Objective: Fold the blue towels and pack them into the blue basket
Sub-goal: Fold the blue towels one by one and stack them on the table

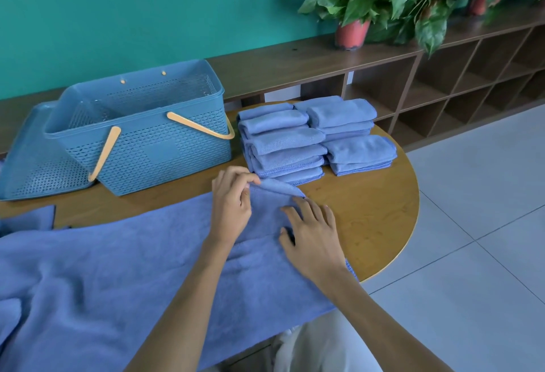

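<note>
A large blue towel (112, 277) lies spread across the near side of the wooden table (371, 212). My left hand (231, 206) pinches the towel's far right corner and lifts it a little. Flat on the towel just right of that corner lies my right hand (312, 236), fingers straight. The blue basket (165, 147) with tan handles stands empty at the back left. Two stacks of folded blue towels (312, 135) sit to the right of the basket.
A blue perforated lid (35, 165) leans against the basket's left side. Another blue cloth (29, 218) lies at the far left. Behind the table runs a low wooden shelf (442, 82) with potted plants (354, 32). Grey floor tiles lie to the right.
</note>
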